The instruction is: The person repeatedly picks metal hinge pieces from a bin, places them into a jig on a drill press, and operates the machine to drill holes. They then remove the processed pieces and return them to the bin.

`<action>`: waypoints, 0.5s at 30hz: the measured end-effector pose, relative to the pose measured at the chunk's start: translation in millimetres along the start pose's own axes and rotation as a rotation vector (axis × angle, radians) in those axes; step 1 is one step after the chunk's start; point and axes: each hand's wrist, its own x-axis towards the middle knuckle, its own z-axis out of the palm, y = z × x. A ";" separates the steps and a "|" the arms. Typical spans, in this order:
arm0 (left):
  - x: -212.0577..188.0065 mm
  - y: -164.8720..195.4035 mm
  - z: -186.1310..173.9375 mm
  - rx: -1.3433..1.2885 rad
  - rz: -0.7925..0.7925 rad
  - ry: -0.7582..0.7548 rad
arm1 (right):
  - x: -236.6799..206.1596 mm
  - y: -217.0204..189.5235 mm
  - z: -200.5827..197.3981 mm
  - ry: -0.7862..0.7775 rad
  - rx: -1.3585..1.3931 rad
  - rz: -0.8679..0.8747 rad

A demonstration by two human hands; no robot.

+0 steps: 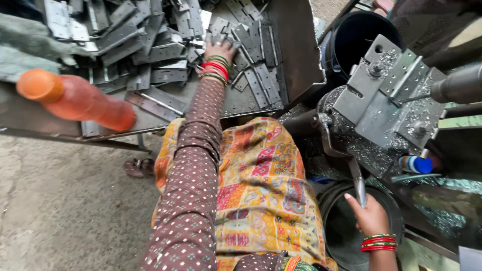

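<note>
Left arm stretched forward, left hand (219,48) palm-down — right hand (370,217) low, its grip closed.

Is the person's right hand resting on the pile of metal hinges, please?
No, the right hand grips a lever handle; the left hand touches the hinges.

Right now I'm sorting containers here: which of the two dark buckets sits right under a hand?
The lower bucket, at the bottom edge: the right hand hangs over its rim, holding the lever. The other bucket stands at the top, away from both hands.
</note>
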 end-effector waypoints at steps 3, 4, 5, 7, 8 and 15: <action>15.6 -6.6 -1.8 0.105 0.090 0.015 | 1.4 7.1 0.1 0.004 0.033 0.010; 18.3 -7.4 -1.3 0.146 0.122 0.017 | 1.3 9.0 0.6 0.006 0.043 0.004; 19.7 -8.5 -0.7 0.134 0.157 0.011 | 1.3 10.4 1.1 0.009 0.046 0.020; 19.4 -13.1 -0.2 0.120 0.212 0.006 | 1.6 11.6 3.2 0.011 0.055 0.037; 15.5 -14.3 0.8 0.097 0.211 0.035 | 1.7 11.7 3.9 0.016 0.052 0.038; -60.0 4.2 7.3 -0.102 0.367 0.409 | 8.3 5.1 11.8 0.004 0.053 -0.034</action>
